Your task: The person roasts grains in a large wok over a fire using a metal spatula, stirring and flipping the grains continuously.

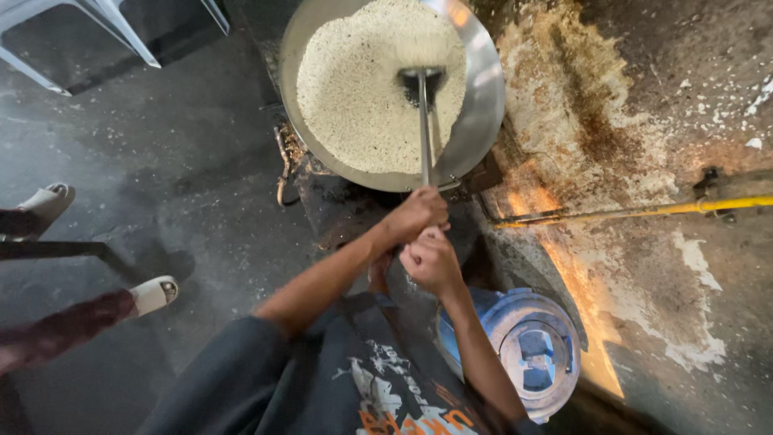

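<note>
Fingers of both hands are clenched around the long metal handle of a ladle (424,113): the left hand (416,213) grips higher up, close to the pan, and the right hand (432,259) sits just below it, the two nearly touching. The ladle's handle runs straight up from the hands, and its scoop is sunk in a heap of pale grains (358,97) that fills most of a wide, shallow metal wok (483,105). The wok rests on a blackened burner stand (322,193). Beside the person's right elbow stands a blue gas cylinder (531,342). A yellow pipe (644,211) runs along the stained wall at the right. On the dark floor to the left, another person's pale sandals (153,294) show.
</note>
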